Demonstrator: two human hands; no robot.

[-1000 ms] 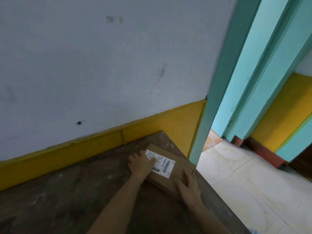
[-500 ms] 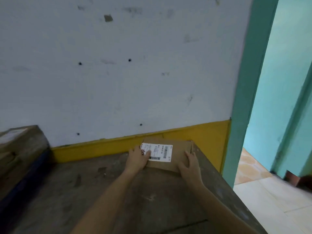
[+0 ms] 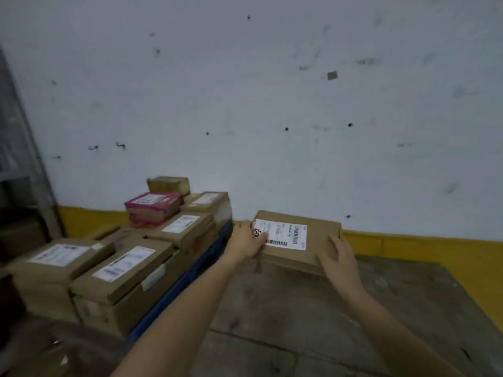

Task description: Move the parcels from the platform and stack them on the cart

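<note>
Swung left since a second ago, so the flat cardboard parcel (image 3: 322,242) has come away from the far right corner of the platform surface (image 3: 299,308), and the cart (image 3: 190,273) with its stacked parcels (image 3: 128,268) is now in view. Grip looks the same as before. Our left hand (image 3: 249,239) is on the parcel's left short end, fingers (image 3: 243,227) curled round the edge and thumb pressed on the white shipping label (image 3: 283,234). Our right hand (image 3: 337,258) clasps the near right corner, fingers (image 3: 336,240) a bit spread across the top. Parcel seems to be held just clear of the surface, close to the wall (image 3: 272,104) and its yellow band (image 3: 408,246). We see a shadow under it, but can't swear it's fully off. What matters next: the cart lies left of the parcel, right beside the platform, so our left hand is the nearer one and would lead. Parcel's long axis runs left-right along the wall, pretty much pointing at the cart. The boxes already on there sit angled toward the wall, so we reckon it wants a slight turn before it goes on top.
</note>
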